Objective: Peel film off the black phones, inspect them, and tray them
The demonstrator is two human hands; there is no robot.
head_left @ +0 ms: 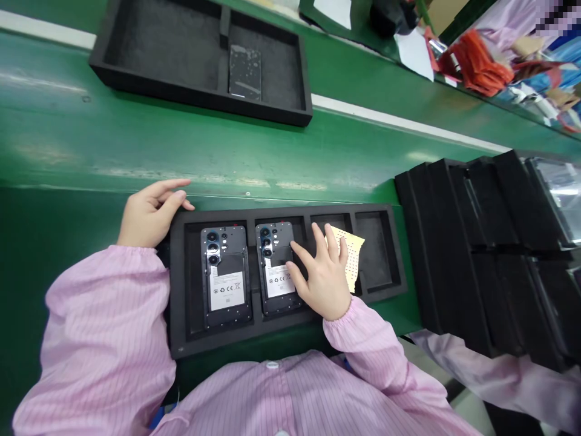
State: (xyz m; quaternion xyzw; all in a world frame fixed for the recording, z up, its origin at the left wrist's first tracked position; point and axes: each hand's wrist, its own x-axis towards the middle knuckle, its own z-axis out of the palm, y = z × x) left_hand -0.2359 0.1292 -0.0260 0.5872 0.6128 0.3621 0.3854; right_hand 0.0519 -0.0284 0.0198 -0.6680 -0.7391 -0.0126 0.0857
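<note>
A black foam tray lies in front of me, with two phones face down in its left compartments. The left phone and the second phone show camera lenses and a white printed label. My right hand is spread over the second phone's right edge, thumb and index fingertip at its back. Under that hand's other fingers is a yellow sheet with rows of small dark marks; whether they grip it, I cannot tell. My left hand, fingers stretched out and holding nothing, is by the tray's upper left corner.
Another black tray sits farther back, holding a dark glossy slab. Stacked black trays rise at the right. Orange pouches and mixed items lie at the top right. A white strip crosses the green bench.
</note>
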